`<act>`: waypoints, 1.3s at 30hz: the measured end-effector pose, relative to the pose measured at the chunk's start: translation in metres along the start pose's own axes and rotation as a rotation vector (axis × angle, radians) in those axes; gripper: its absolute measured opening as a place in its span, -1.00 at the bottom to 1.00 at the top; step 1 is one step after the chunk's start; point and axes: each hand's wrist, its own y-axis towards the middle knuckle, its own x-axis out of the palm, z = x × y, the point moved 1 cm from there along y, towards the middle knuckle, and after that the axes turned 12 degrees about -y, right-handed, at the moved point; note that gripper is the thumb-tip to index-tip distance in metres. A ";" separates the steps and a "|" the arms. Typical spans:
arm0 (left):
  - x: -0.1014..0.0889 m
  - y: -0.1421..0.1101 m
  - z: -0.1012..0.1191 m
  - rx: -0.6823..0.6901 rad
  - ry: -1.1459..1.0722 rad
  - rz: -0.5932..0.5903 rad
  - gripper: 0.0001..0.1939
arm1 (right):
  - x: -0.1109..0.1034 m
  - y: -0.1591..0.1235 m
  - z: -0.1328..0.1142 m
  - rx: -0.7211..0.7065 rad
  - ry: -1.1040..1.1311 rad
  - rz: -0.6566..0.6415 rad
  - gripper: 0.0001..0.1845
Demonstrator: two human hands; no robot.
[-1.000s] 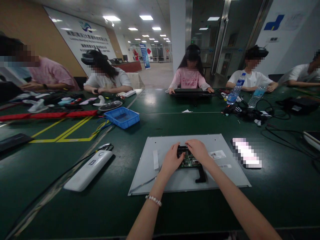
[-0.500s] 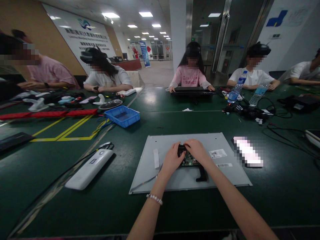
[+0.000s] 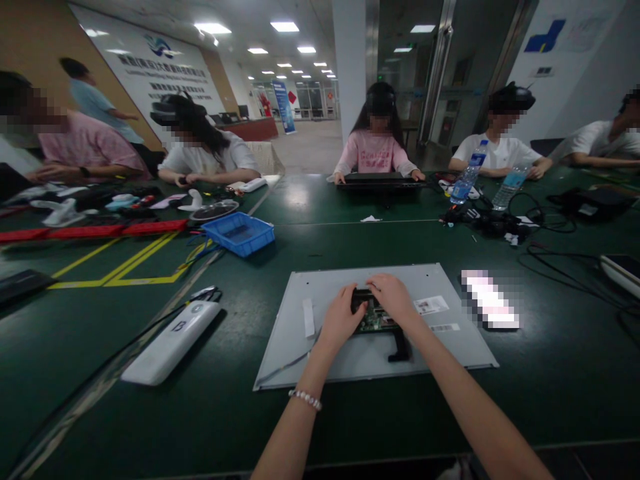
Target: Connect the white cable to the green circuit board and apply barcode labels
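In front of me a flat grey metal panel (image 3: 295,293) lies on the green table. On it sits a green circuit board (image 3: 374,321) in a black frame, with a black bracket arm (image 3: 400,348) sticking out below. My left hand (image 3: 343,319) curls round the board's left end, thumb on the near side and fingers at the far side. My right hand (image 3: 393,299) has its fingers bent down on the board's far edge, close to the left fingertips. Both palms partly hide the board. A thin cable (image 3: 287,367) runs under my left wrist across the panel.
Left of the panel lies a white power bank (image 3: 173,340) with a black cable. A phone (image 3: 490,300) is at the right. Farther off are a blue basket (image 3: 239,233), plastic bottles (image 3: 470,175) and tangled cables. Several people sit across the table.
The whole view has shifted slightly, so things sit a little farther left. My hands stay at the board with only slight finger movement. A walking person in blue shows more fully at the back left.
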 end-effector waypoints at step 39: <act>-0.002 0.000 0.001 -0.014 0.023 -0.042 -0.53 | -0.027 -0.097 0.097 0.263 0.022 -0.013 -0.63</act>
